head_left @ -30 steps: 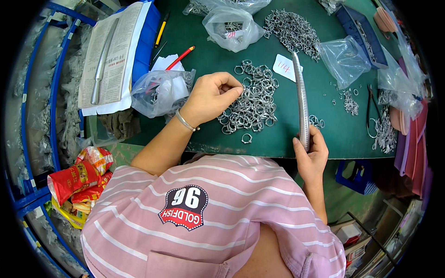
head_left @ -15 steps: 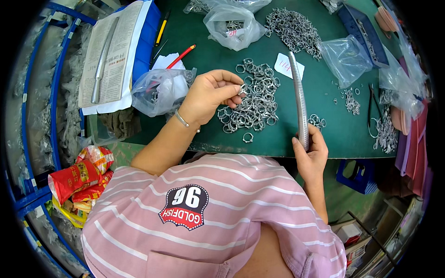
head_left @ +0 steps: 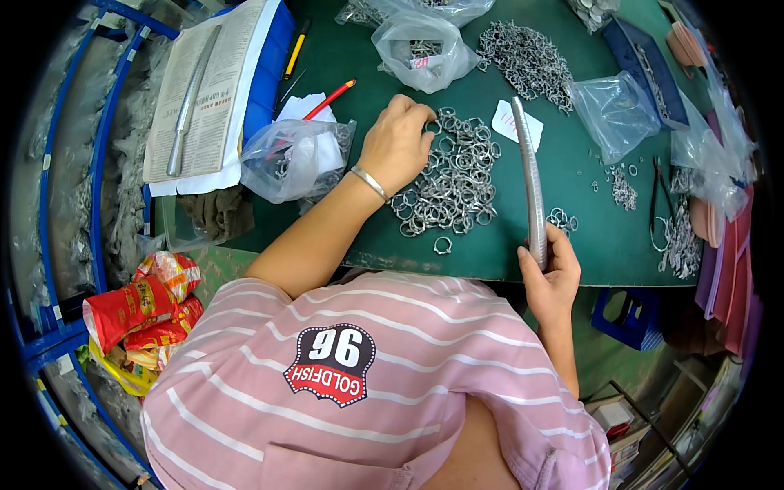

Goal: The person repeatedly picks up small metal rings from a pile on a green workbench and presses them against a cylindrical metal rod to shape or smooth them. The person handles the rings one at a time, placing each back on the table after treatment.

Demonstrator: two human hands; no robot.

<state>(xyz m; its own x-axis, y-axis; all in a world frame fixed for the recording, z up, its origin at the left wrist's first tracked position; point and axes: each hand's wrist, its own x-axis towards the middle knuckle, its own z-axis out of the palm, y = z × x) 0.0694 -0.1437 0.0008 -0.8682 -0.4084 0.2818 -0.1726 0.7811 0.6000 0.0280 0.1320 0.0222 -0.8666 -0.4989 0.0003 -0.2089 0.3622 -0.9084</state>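
Note:
A heap of silver rings (head_left: 457,175) lies on the green tabletop in front of me. My left hand (head_left: 398,145), with a metal bangle on its wrist, reaches to the heap's upper left edge. Its thumb and fingertips are curled round a ring (head_left: 435,127) there; part of the grip is hidden. In my right hand (head_left: 553,273) is a tapered steel ring mandrel (head_left: 529,175), closed round at its thick lower end and pointing away from me. One ring (head_left: 443,245) sits apart below the heap. A few more rings (head_left: 563,219) lie beside my right hand.
Farther back are a bag of metal pieces (head_left: 420,61), a large ring pile (head_left: 527,61) and a paper tag (head_left: 516,124). To the left, a second mandrel (head_left: 194,98) rests on newspaper (head_left: 216,106). Pliers (head_left: 660,188) and a blue tray (head_left: 641,65) stand right.
My left hand has moved up and slightly away from me, from the heap's left side to its upper edge. My right hand keeps the mandrel nearly in place. The whole view has shifted slightly.

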